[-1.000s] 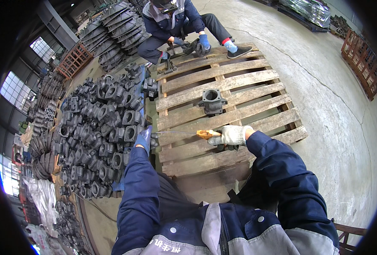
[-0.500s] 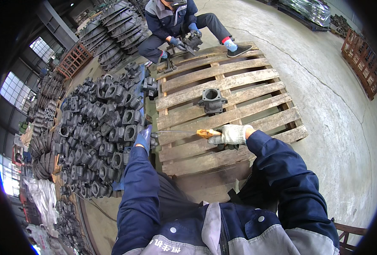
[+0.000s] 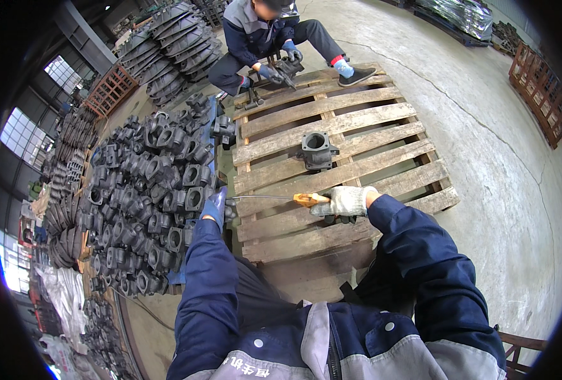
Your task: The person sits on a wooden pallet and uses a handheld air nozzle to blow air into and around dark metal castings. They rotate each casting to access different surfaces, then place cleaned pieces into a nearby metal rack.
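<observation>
While a heap of dark flanged castings (image 3: 145, 196) fills the area to my left, my blue-gloved left grip (image 3: 214, 208) sits just beside it, at the far end of a thin-rodded hand tool (image 3: 305, 200); I cannot tell whether those fingers pinch the rod's tip or only steady it. Beyond the pallet's far edge a co-worker (image 3: 255, 44) crouches with both gloved hands on a dark metal part (image 3: 287, 66). The tool lies crosswise in front of me, over the near part of the wooden pallet (image 3: 268, 147), its slender rod slightly bowed and its orange handle toward my right. I judge it light and springy: the rod should flex under side load, so the handle is the place for a firm hold, with only light guiding at the tip. Farther out, one flanged casting (image 3: 315, 152) stands on the slats, bore upward; it looks heavy, rigid and rough, best taken around its body below the flange. My white-gloved right grip (image 3: 344, 202) is closed around the orange handle.
</observation>
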